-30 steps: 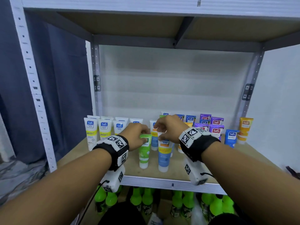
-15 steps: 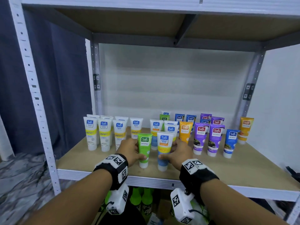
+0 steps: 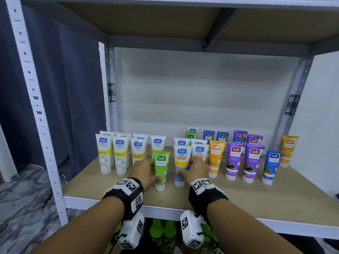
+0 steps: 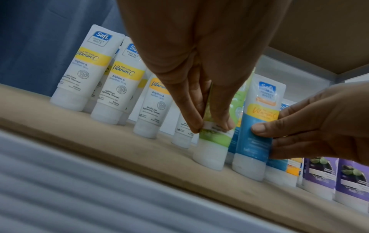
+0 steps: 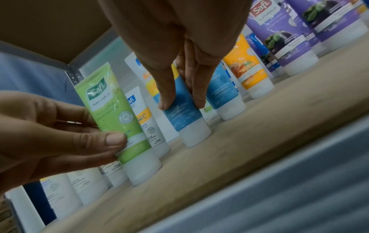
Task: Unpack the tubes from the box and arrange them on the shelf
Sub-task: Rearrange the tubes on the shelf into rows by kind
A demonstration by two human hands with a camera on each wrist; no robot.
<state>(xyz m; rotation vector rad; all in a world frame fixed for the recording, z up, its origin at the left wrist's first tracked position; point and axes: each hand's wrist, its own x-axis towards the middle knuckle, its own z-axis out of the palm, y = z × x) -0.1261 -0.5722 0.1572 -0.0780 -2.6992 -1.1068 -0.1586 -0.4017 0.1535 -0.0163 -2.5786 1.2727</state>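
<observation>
A green tube (image 3: 160,169) (image 4: 214,138) (image 5: 117,119) stands cap-down near the front of the wooden shelf (image 3: 247,197). My left hand (image 3: 146,171) (image 4: 201,100) (image 5: 60,135) pinches it between thumb and fingers. Beside it on the right stands a white-and-blue tube (image 3: 180,165) (image 4: 257,129) (image 5: 183,113), also cap-down, gripped low by my right hand (image 3: 194,169) (image 5: 179,88) (image 4: 319,126). Both caps rest on the shelf board. The box is not in view.
Several white tubes (image 3: 119,154) stand at the left. Orange (image 3: 215,158), purple (image 3: 244,160) and blue tubes (image 3: 271,165) stand at the right, more rows behind. Bare board lies along the front edge (image 3: 165,211). Green bottles (image 3: 161,233) sit on the shelf below.
Both hands have come down from the tubes' tops to their lower halves and drawn toward me. The two tubes stand where they stood before.
</observation>
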